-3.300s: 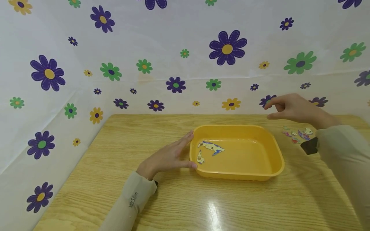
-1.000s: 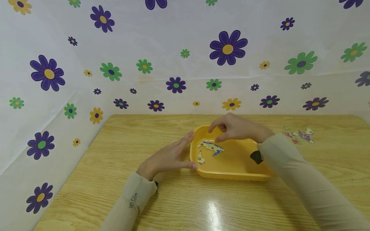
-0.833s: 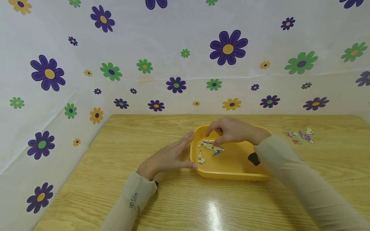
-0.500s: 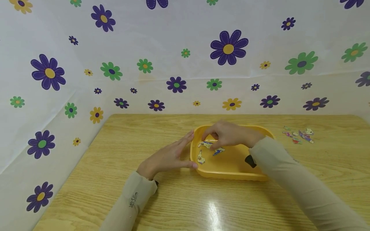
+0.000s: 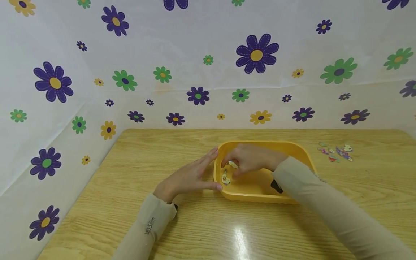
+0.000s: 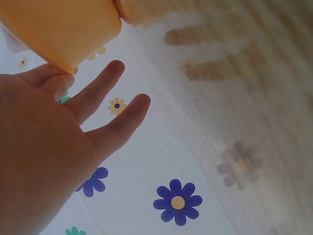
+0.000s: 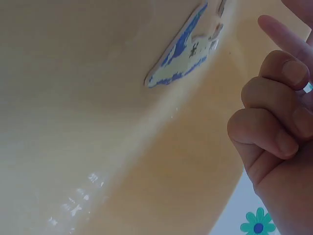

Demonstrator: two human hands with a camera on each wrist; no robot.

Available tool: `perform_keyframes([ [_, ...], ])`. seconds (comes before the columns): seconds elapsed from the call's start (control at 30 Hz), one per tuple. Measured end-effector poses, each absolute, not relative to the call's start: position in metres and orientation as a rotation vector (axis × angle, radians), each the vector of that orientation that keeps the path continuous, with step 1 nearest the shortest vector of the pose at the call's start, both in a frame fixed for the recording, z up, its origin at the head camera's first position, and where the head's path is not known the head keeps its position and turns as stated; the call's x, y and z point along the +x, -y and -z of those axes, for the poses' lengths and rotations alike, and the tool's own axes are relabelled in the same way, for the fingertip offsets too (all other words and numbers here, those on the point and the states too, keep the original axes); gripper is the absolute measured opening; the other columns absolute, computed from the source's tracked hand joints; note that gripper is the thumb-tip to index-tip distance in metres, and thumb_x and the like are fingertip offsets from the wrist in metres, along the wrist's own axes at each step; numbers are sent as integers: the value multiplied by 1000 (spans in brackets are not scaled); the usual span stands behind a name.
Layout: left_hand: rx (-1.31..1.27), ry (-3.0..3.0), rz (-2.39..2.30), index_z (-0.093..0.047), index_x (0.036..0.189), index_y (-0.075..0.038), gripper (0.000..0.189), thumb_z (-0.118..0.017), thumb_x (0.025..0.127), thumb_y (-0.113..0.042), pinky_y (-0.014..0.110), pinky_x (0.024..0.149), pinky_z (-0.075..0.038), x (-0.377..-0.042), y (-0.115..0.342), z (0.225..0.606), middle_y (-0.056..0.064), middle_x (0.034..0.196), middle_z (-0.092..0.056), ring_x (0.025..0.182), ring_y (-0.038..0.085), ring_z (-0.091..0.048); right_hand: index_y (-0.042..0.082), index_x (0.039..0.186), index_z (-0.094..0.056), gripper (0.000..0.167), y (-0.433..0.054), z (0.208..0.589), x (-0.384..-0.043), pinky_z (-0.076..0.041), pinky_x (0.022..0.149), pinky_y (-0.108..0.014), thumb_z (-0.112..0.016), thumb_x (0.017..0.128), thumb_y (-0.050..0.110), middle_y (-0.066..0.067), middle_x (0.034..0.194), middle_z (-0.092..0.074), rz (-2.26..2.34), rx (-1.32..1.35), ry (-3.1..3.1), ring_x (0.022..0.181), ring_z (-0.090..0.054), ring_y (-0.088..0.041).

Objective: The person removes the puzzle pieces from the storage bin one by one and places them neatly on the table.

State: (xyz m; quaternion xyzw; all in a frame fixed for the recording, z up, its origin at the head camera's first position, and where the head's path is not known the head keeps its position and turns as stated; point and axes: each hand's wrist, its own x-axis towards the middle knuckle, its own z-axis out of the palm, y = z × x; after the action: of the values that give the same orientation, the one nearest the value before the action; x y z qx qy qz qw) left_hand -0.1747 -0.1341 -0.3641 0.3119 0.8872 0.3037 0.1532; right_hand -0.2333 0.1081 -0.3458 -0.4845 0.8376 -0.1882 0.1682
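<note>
The yellow tray (image 5: 260, 198) stands on the wooden table. My left hand (image 5: 186, 180) rests its fingers and thumb against the tray's left end; two fingers (image 6: 120, 122) stretch out straight in the left wrist view. Inside the tray, my right hand (image 5: 248, 159) hovers with index finger and thumb apart, nothing seen between them, and the other fingers curled. Under it lies a flat cream-and-blue cut-out piece (image 7: 178, 61), mostly hidden by the hand in the head view. A smaller cream cut-out piece (image 5: 225, 178) lies by the tray's left wall, near the right fingertips.
Several small colourful flat pieces (image 5: 342, 153) lie on the table (image 5: 162, 144) right of the tray. A white sheet with printed flowers (image 5: 208, 76) hangs behind the table and along its left side.
My right hand came from above the loose pieces on the right into the tray, then moved left and lower, toward the smaller piece. The left hand and tray stayed put.
</note>
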Motion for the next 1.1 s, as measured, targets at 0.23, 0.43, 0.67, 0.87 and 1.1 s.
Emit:
perform_keyframes([
  [0.23,884,-2552,-854,-12,164,-14,106,-73,89,-57,49,121,-23,-174,133,363,-4,170,-4,153,24,-17,5,117,-74,38,-100,348,-230,-42,61,-22,-83,81,15,3,84,-66,448,-1410,-2347,62,-40,-4],
  [0.43,895,-2552,-847,-13,164,-13,105,-73,89,-56,48,121,-22,-174,133,364,-2,170,-4,153,24,-17,6,114,-74,38,-97,351,-229,-43,62,-23,-83,79,16,5,86,-67,409,-1401,-2344,63,-40,-5],
  [0.67,896,-2561,-831,-11,164,-13,107,-71,89,-59,46,121,-21,-175,133,365,-2,170,-4,153,24,-17,7,110,-73,33,-92,356,-227,-51,72,-27,-83,81,20,5,92,-68,335,-1310,-2389,75,-54,-10],
  [0.87,899,-2564,-825,-11,164,-13,106,-72,89,-57,45,122,-21,-174,133,365,-4,170,-3,153,23,-17,8,100,-73,26,-88,359,-226,-53,71,-28,-83,78,17,6,86,-67,296,-1306,-2426,73,-56,-10],
  [1.1,909,-2563,-830,-11,164,-12,106,-73,89,-55,45,122,-20,-174,134,363,-2,170,-3,153,23,-16,7,94,-75,21,-87,359,-224,-57,74,-29,-83,77,16,5,89,-71,271,-1332,-2461,75,-64,-10],
])
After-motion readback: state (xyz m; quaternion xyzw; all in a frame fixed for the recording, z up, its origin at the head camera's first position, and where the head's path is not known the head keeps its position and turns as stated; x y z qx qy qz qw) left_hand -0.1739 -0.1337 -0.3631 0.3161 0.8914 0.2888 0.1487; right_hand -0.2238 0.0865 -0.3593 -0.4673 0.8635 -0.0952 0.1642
